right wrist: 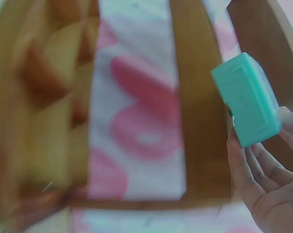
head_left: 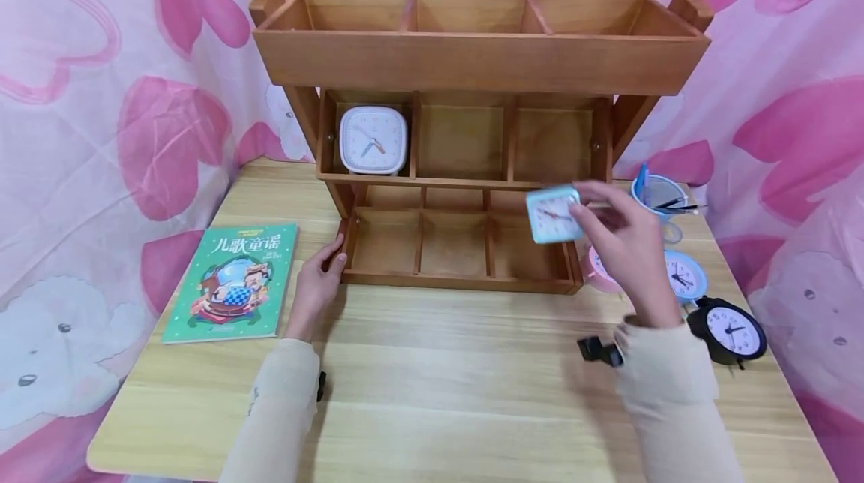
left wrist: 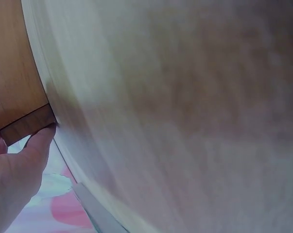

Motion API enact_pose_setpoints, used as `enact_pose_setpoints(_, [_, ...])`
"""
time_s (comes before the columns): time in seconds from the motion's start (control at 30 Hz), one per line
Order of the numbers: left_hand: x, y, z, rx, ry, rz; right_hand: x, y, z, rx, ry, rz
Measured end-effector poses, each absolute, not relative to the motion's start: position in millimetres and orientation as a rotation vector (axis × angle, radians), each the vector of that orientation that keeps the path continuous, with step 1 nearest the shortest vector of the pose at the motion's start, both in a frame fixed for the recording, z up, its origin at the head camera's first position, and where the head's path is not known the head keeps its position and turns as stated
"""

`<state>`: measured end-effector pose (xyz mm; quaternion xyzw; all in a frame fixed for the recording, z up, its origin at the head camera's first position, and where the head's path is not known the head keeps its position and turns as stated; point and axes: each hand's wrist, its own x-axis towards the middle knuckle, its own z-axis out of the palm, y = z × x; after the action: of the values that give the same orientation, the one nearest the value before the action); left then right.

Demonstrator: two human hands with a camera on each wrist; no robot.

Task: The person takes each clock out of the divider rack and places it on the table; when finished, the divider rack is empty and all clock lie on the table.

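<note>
Fingers and thumb of the person's right hand (head_left: 628, 247) pinch a small, squarish turquoise clock (head_left: 555, 214) with a white dial, the grip narrow and closed around its sides. The clock is in the air, its dial towards the head camera, in front of the lower right part of a brown wooden three-tier shelf (head_left: 479, 63). In the right wrist view its turquoise back lies between thumb and fingers.

The left hand (head_left: 317, 288) holds the shelf at the lower left corner; in the left wrist view its grip is narrow, with thumb and fingers on either side of the wooden board. Each tier is divided into three compartments, and a white rounded-square clock (head_left: 373, 139) stands in the left one of the middle tier.

The shelf stands on a pale wood-grained desk (head_left: 439, 370). To its left lies a green book (head_left: 232, 284) with a colourful cartoon cover. To its right are a pink clock (head_left: 599, 271), partly hidden by the right hand, a light blue round clock (head_left: 686, 277), a black round clock (head_left: 734, 331) nearest the desk's right edge, and, farther back, a light blue pen cup (head_left: 660, 190) with pens in it. A pale curtain (head_left: 88, 168) printed with pink hearts hangs behind.
</note>
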<state>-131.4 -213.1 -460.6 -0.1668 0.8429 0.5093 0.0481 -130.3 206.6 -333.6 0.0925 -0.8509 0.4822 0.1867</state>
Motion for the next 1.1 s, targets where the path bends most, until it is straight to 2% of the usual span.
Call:
enact_pose_setpoints(0.23, [-129, -212, -460, -0.466, 2.608, 1.504, -88, 262, -393, 0.024, -2.636, 1.174])
enact_pose_setpoints(0.47, [-127, -212, -459, -0.438, 2.66, 1.452, -67, 299, -430, -0.077, -2.777, 1.106])
enact_pose_setpoints(0.77, [-132, -209, -459, -0.411, 2.696, 1.462, -67, 318, -448, -0.133, -2.971, 1.015])
enact_pose_setpoints(1.1, [-128, -209, -461, -0.413, 2.702, 1.443, -65, 325, -450, -0.207, -3.101, 0.878])
